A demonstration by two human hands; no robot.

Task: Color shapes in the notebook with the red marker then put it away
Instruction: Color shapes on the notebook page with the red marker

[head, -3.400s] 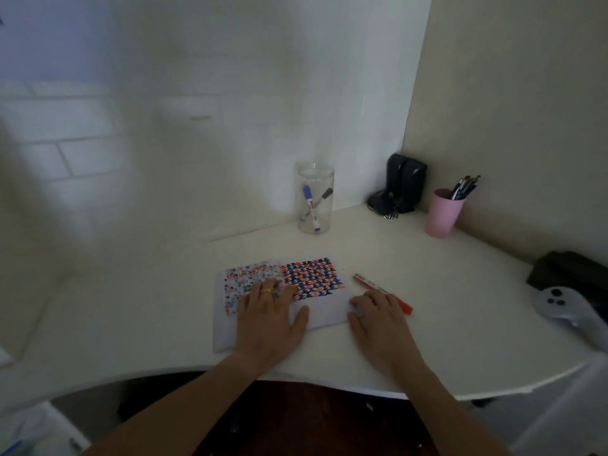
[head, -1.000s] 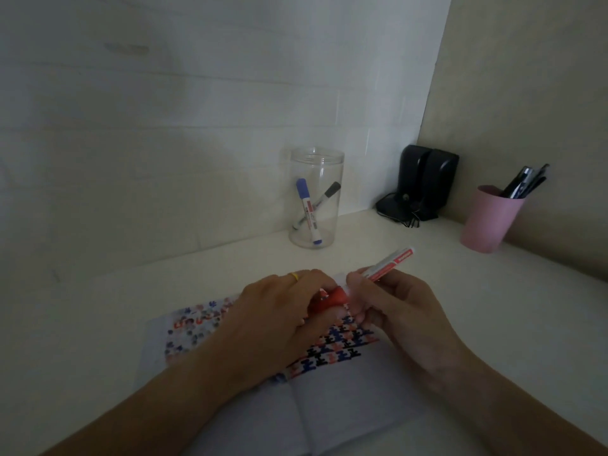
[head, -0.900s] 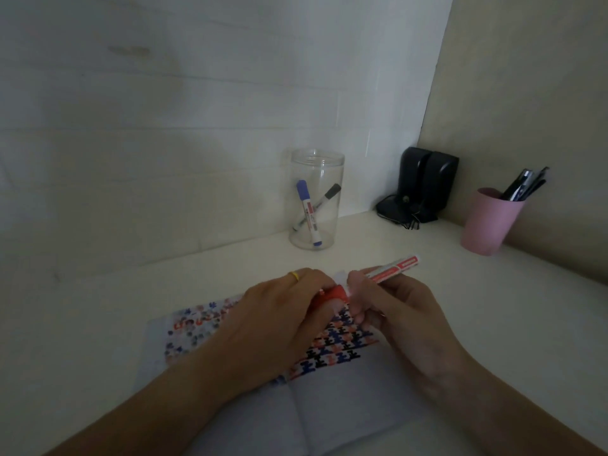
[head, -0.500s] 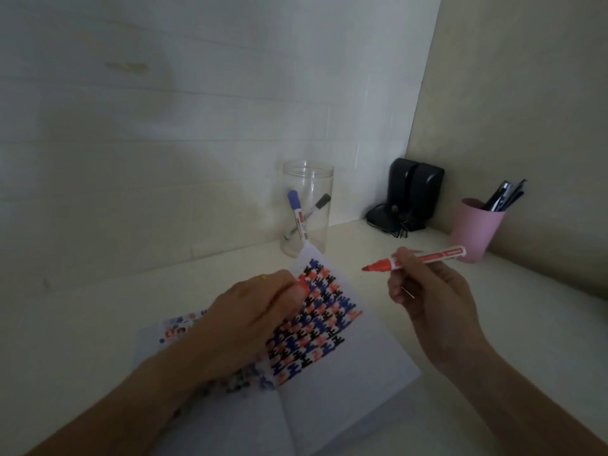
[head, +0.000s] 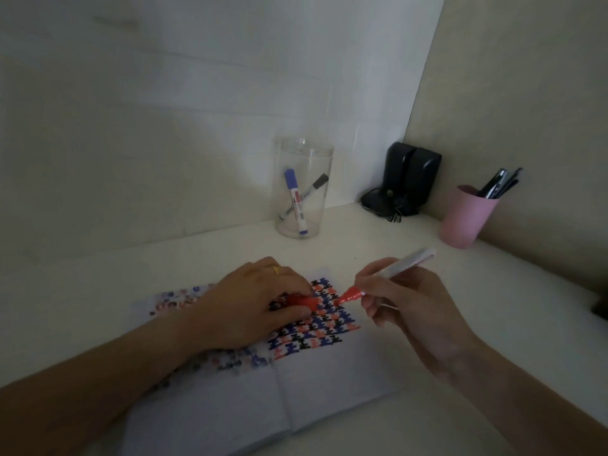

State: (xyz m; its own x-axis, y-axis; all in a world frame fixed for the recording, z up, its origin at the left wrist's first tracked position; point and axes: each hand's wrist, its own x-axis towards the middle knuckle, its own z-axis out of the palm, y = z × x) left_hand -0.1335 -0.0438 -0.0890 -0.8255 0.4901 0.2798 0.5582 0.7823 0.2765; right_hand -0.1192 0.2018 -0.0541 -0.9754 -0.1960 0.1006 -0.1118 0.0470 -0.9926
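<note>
An open notebook (head: 332, 383) lies flat on the white desk, its pages patterned with red, blue and black shapes. My right hand (head: 411, 311) grips the uncapped red marker (head: 391, 274) like a pen, its red tip touching the upper part of the right page. My left hand (head: 250, 307) rests on the notebook across the fold and pinches the marker's red cap (head: 301, 300) between thumb and fingers. The cap lies just left of the tip.
A clear plastic jar (head: 302, 192) with a blue and a black marker stands behind the notebook by the wall. A black device (head: 408, 182) sits in the corner. A pink cup (head: 465, 217) of pens stands at the right wall.
The cap came off the marker and stayed in my left hand. The lifted right page went flat again, and my right hand lowered the marker tip onto the pattern.
</note>
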